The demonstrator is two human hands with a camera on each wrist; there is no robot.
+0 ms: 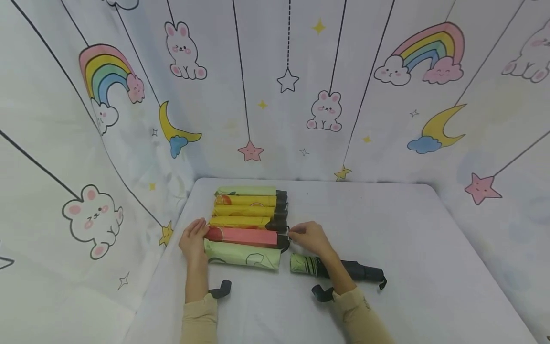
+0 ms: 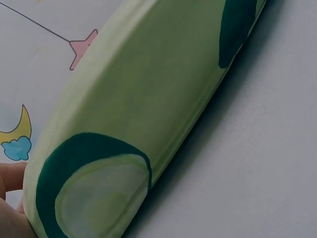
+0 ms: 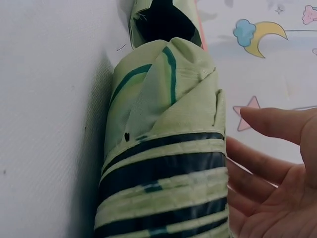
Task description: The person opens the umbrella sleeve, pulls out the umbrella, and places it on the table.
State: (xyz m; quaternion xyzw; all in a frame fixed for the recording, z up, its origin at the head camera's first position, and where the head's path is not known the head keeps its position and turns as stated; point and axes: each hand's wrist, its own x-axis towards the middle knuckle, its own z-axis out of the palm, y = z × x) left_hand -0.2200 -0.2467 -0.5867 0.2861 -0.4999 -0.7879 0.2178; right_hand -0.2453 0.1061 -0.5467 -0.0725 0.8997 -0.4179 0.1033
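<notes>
We see the pink-sleeved umbrella on the white table, between a yellow-sleeved umbrella and a pale-green sleeve; the left hand lies open along its left end, and the right hand, fingers loosely extended, is by its black handle. Only the left wrist view shows us the pale-green sleeve's avocado-like print closely; only the right wrist view shows its dark mouth facing the green-and-black folding umbrella.

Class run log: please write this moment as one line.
Left hand: at left end of pink umbrella | right hand: at its handle end | green sleeve: beside it, mouth open | striped umbrella: right of sleeve
</notes>
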